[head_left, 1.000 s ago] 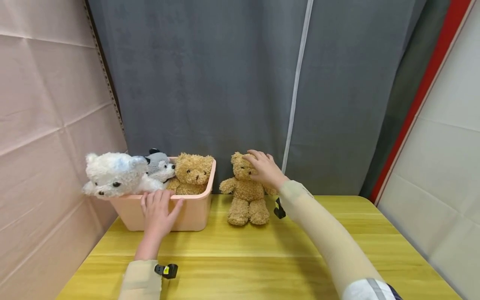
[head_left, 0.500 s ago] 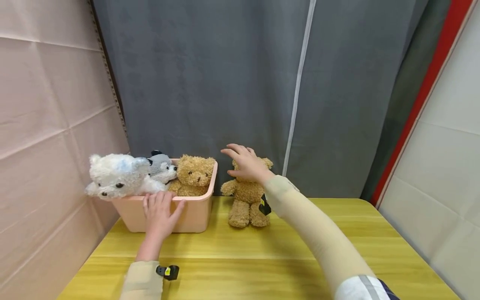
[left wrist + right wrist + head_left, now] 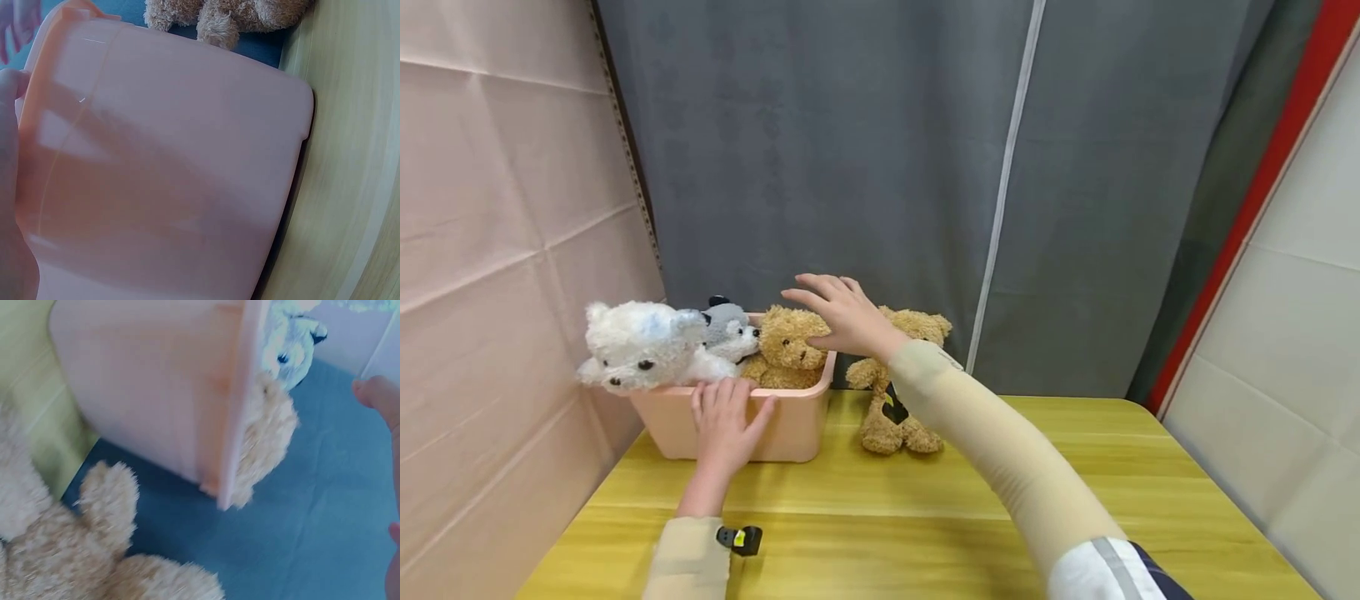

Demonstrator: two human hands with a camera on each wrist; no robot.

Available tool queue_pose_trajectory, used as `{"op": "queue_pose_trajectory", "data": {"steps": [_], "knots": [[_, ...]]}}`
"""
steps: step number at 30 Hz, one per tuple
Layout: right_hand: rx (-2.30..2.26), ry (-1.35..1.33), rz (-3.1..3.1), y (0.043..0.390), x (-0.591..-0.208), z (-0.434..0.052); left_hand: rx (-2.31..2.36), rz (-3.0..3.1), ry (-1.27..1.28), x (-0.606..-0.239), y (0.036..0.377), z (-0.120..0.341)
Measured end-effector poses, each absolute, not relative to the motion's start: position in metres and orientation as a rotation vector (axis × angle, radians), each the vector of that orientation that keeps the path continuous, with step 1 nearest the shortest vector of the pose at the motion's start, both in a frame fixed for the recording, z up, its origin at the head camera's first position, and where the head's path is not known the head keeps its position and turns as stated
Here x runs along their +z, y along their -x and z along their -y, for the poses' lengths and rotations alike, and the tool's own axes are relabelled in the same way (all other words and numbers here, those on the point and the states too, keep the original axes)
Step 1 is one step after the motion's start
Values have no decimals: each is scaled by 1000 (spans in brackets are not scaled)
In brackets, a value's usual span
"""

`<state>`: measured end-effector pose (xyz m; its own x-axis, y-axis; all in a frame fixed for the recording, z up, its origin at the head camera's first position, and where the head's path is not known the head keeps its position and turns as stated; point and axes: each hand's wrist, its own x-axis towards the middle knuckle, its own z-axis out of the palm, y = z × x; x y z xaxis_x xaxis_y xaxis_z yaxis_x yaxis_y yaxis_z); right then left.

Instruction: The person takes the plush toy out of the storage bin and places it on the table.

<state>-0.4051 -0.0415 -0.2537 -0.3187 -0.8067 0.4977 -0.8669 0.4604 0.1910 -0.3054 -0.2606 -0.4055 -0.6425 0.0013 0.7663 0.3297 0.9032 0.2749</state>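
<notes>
My left hand (image 3: 726, 425) holds the front rim of a pink plastic bin (image 3: 790, 425), its fingers over the edge and its thumb spread to the right. My right hand (image 3: 850, 321) is in the air with spread fingers, holding nothing. In the head view it overlaps the right side of a curly brown teddy bear (image 3: 788, 337) sitting in the bin. A white plush bear (image 3: 643, 342) leans over the bin's left end, and a grey-and-white plush dog (image 3: 728, 329) sits between them. Right of the bin, another brown teddy bear (image 3: 874, 421) sits upright, partly hidden by my right arm.
The bin and the lone bear stand at the back of a wooden table (image 3: 850, 533). Behind them hangs a grey curtain (image 3: 820, 150). A pale pink cloth wall (image 3: 490, 292) rises close on the left, and a white panel (image 3: 1292, 350) on the right.
My right hand has moved left, from the head of the teddy bear on the table toward the bin. My left hand has stayed on the rim. The toys keep their places.
</notes>
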Motion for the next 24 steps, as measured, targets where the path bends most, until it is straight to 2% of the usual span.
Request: {"op": "queue_pose_trajectory", "data": {"steps": [15,24], "knots": [[-108,-1479,2039,377,-221,96,-510,2213,242,-401,301,247],[-145,-1671,2033,350,-225,133,-528,2213,241,-405,298,242]]}}
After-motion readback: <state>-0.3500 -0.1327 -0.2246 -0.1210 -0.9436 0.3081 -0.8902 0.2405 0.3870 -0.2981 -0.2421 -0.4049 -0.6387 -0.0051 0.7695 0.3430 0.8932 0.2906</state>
